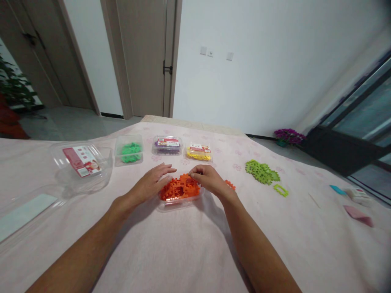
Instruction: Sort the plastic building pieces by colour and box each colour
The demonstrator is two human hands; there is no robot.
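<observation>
In front of me, a clear plastic box (180, 206) is filled with orange toothed plastic pieces (179, 189). My left hand (154, 181) rests at the box's left side, its fingers apart and nothing gripped in them. At the right side, my right hand (210, 179) pinches at the edge of the orange heap, thumb and fingers together on what looks like an orange piece. A few more orange pieces (230, 185) lie on the cloth, partly hidden behind my right wrist.
Behind stand clear boxes of green pieces (131, 151), purple pieces (167, 149) and yellow pieces (199, 156). Larger clear containers (104, 179) are at left. Lime-green pieces (262, 171) lie loose at right, beyond them a pink item (359, 215) and a small white pack (358, 196).
</observation>
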